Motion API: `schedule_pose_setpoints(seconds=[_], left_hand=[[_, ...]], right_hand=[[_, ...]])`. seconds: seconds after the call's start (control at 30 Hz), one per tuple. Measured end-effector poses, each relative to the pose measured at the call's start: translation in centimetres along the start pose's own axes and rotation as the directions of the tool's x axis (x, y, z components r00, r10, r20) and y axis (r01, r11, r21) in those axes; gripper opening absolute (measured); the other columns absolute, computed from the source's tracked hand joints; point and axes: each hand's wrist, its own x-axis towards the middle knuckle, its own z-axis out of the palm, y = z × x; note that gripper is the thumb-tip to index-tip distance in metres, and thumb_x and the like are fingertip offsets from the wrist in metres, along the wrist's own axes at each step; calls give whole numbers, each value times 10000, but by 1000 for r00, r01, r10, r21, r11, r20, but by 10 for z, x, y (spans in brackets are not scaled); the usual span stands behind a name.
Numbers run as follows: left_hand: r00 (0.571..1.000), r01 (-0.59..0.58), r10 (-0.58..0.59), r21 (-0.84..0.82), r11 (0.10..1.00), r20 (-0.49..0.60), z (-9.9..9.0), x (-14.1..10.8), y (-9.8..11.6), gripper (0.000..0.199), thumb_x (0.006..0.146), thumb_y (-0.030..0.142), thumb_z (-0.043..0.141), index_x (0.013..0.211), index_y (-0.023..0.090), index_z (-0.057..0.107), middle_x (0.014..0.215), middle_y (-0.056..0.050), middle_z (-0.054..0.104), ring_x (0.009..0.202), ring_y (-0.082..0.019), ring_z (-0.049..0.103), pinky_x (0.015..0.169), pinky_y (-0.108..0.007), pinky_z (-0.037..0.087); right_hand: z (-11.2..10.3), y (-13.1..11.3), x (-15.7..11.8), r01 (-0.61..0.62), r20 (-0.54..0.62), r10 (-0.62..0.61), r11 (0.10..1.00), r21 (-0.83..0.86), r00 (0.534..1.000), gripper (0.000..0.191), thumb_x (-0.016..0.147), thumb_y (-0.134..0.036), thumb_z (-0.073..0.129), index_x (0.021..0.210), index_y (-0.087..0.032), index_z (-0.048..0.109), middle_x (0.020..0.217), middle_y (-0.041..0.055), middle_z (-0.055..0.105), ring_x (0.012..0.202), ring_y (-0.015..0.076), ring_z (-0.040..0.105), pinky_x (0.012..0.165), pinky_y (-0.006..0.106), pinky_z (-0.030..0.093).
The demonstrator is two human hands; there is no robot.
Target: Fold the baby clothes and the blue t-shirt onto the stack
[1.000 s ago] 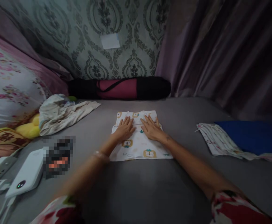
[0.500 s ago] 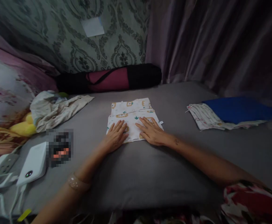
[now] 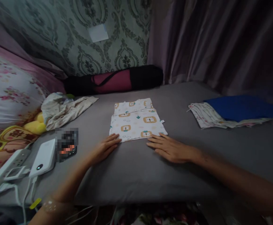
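Note:
A white cloth [image 3: 137, 123] printed with tan lion faces and small green plants lies folded flat on the grey bed sheet [image 3: 136, 172], with a small white tag at its right edge. My left hand [image 3: 105, 149] rests at the cloth's near left corner, fingers stretched out and fingertips on its edge. At the near right corner lies my right hand [image 3: 170, 148], palm down with its fingers spread, their tips touching the cloth's edge. Neither hand grips anything.
At right, a blue cloth [image 3: 244, 107] covers folded patterned cloths [image 3: 205, 117]. A black and maroon bag [image 3: 117, 79] lies along the wall. On the left are a crumpled cloth [image 3: 63, 111], a white power bank [image 3: 43, 157], a blurred-out device and a power strip [image 3: 7, 167].
Both hands have slid back from the middle of the cloth to its near edge, the right one also further right. More of the print shows. The camera view has shifted slightly.

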Motion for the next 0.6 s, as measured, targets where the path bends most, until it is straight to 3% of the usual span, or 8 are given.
schedule_pose_setpoints(seconds=[0.1,0.2,0.37,0.6], left_hand=[[998,11,-12,-12,1000,-56,-1,-14,-10,427,976,417,345,1314,259,551,1405,-44,512,1288,-211,485,1101,-416,392],[994,8,-6,15,1000,-108,2,-16,-16,414,974,404,359,1285,239,577,1327,-66,584,1210,-209,559,1054,-396,450],[996,0,10,110,994,-92,3,-8,-17,393,977,371,347,1216,222,622,1256,-83,627,1146,-213,597,993,-383,496],[998,-21,32,191,981,-54,-1,1,-10,348,965,285,346,1113,192,647,1172,-98,653,1076,-213,610,917,-357,521]], right_hand=[[-7,16,-18,-87,-161,92,995,39,983,454,997,-393,298,1408,-266,445,1390,48,523,1276,195,466,1095,390,338],[-11,38,-22,-113,-336,101,993,-17,937,377,975,-359,377,1270,-224,569,1211,96,621,1132,220,558,991,400,441],[-6,62,-15,-50,-323,14,993,-103,946,284,956,-276,415,1117,-208,638,1126,104,615,1031,215,584,906,383,492],[-1,60,-10,-89,-271,6,952,-294,963,332,900,-69,387,1092,-194,628,1152,98,612,1019,205,579,879,359,488]])
